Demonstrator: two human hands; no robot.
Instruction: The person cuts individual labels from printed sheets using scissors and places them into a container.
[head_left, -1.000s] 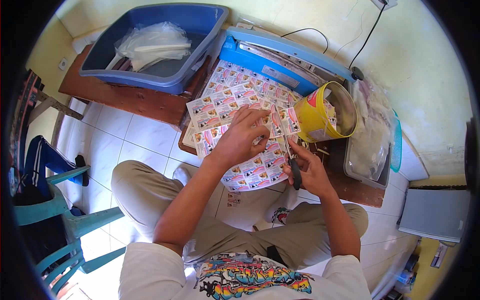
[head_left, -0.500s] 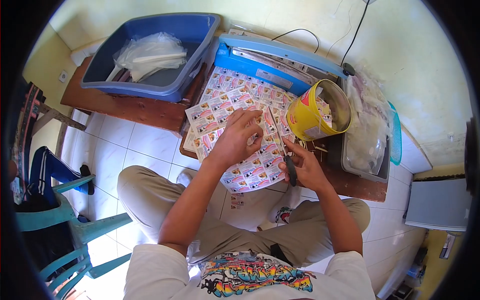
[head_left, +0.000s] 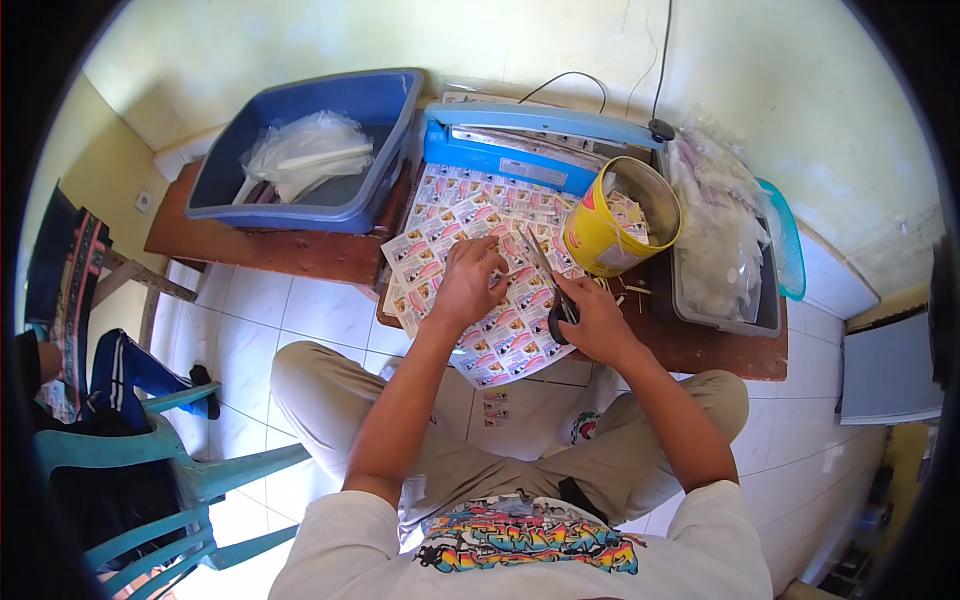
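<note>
Head view: black-handled metal scissors [head_left: 551, 278] are held by the right hand [head_left: 598, 325]; white colour-printed paper sheets [head_left: 520, 335] are spread on the red-brown wooden worktop [head_left: 700, 355], beneath the curled left hand [head_left: 466, 288], its pinch not tellable. Miscuts could be caused by overlapping sheets slipping.

Blue tub [head_left: 290, 214] on wooden bench [head_left: 290, 256], clear plastic bags [head_left: 315, 155] inside; blue sealer [head_left: 475, 155] near wall [head_left: 490, 45]; teal chair [head_left: 110, 449] at left.
</note>
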